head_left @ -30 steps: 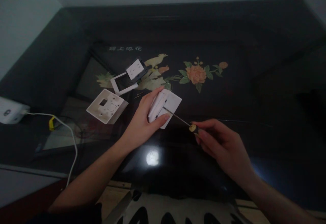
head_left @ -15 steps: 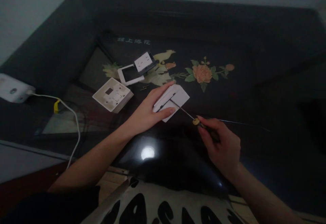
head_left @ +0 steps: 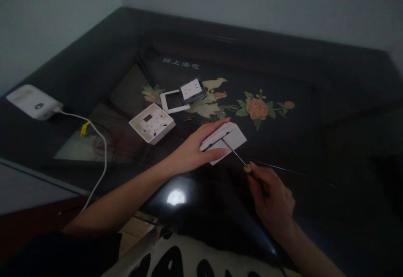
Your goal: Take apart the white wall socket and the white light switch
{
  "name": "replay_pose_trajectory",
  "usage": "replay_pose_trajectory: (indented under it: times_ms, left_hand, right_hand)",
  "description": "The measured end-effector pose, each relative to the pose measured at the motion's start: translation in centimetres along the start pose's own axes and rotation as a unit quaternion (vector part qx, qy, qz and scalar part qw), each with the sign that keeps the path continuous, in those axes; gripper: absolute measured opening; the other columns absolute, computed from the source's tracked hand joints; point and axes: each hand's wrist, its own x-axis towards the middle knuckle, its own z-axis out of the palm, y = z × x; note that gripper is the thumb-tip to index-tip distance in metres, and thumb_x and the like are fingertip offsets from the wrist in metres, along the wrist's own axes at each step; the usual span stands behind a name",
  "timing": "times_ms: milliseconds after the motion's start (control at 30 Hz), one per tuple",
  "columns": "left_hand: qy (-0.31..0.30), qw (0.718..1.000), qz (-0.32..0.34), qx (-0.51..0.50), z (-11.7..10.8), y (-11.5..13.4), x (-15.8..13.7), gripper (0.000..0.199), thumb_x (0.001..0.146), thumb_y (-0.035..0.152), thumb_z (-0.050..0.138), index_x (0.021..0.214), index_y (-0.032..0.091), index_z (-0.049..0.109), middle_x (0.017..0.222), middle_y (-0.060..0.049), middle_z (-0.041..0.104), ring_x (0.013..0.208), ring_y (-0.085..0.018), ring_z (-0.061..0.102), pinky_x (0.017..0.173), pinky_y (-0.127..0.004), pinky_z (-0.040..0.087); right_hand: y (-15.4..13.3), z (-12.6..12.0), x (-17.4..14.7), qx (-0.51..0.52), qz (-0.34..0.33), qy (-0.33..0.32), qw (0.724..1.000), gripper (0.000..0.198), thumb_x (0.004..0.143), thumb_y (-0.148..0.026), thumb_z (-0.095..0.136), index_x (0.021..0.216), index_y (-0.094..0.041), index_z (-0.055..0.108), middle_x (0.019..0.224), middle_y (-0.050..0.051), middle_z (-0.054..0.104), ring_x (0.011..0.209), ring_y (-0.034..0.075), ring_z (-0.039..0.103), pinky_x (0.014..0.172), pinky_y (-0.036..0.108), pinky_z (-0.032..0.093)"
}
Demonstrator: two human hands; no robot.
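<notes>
Near the middle of the dark bench (head_left: 315, 100), the left hand (head_left: 192, 153) clamps a white switch plate (head_left: 225, 140); the right hand (head_left: 272, 199) grips a screwdriver (head_left: 239, 159), tip on the plate. The tip could slip (glossy plastic, shallow angle) into the holding fingers.

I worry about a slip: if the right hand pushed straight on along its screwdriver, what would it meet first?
The right hand drives the screwdriver into the white switch plate; just beyond, probably the left hand gripping it.
</notes>
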Motion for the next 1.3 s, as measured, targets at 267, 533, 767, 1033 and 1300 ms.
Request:
replay_pose_trajectory:
  times_ms: [267,533,767,1033,1300]
  left_hand:
    - [-0.006,0.999,-0.01,0.05,-0.9,0.9,-0.1,0.067,0.084,0.039,0.07,0.146,0.026,0.048,0.153,-0.008,0.05,0.137,-0.031,0.05,0.118,-0.05,0.035]
    - [0.006,0.999,-0.036,0.037,-0.8,1.2,-0.4,0.068,0.084,0.044,0.071,0.142,0.021,0.046,0.146,-0.01,0.055,0.134,-0.032,0.051,0.115,-0.047,0.039]
    - [-0.023,0.997,-0.04,0.06,-0.3,1.3,-0.4,0.072,0.082,0.044,0.072,0.145,0.021,0.046,0.149,-0.011,0.052,0.134,-0.032,0.05,0.117,-0.046,0.036]
    - [-0.112,0.992,0.035,0.047,1.3,1.3,-1.3,0.07,0.081,0.038,0.075,0.145,0.027,0.049,0.149,-0.011,0.051,0.135,-0.033,0.05,0.115,-0.049,0.038]
    - [-0.15,0.987,0.009,0.063,1.5,1.4,-1.6,0.075,0.081,0.04,0.077,0.148,0.027,0.047,0.152,-0.012,0.04,0.143,-0.034,0.037,0.12,-0.053,0.029]
  right_hand:
    - [0.8,-2.2,2.0,-0.002,-0.019,-0.033,0.999,0.02,0.095,-0.016,0.054,0.113,-0.023,0.057,0.093,0.003,0.075,0.074,0.014,0.073,0.062,0.021,0.057]
    - [1.5,-3.0,2.5,0.118,0.062,-0.089,0.987,0.023,0.095,-0.02,0.053,0.115,-0.024,0.063,0.097,0.003,0.073,0.083,0.013,0.071,0.069,0.021,0.056]
    - [1.7,-2.9,2.7,0.258,0.242,-0.085,0.931,0.016,0.088,-0.029,0.063,0.102,-0.023,0.057,0.084,0.001,0.066,0.073,0.014,0.067,0.063,0.024,0.055]
    - [0.9,-2.1,2.6,0.391,0.294,-0.112,0.865,0.067,0.07,-0.046,0.083,0.129,-0.026,0.057,0.125,0.007,0.066,0.111,0.023,0.066,0.091,0.035,0.057]
    - [1.1,-1.8,2.4,0.444,0.284,-0.159,0.835,0.076,0.073,-0.046,0.082,0.14,-0.027,0.051,0.142,0.007,0.058,0.132,0.025,0.054,0.117,0.046,0.039]
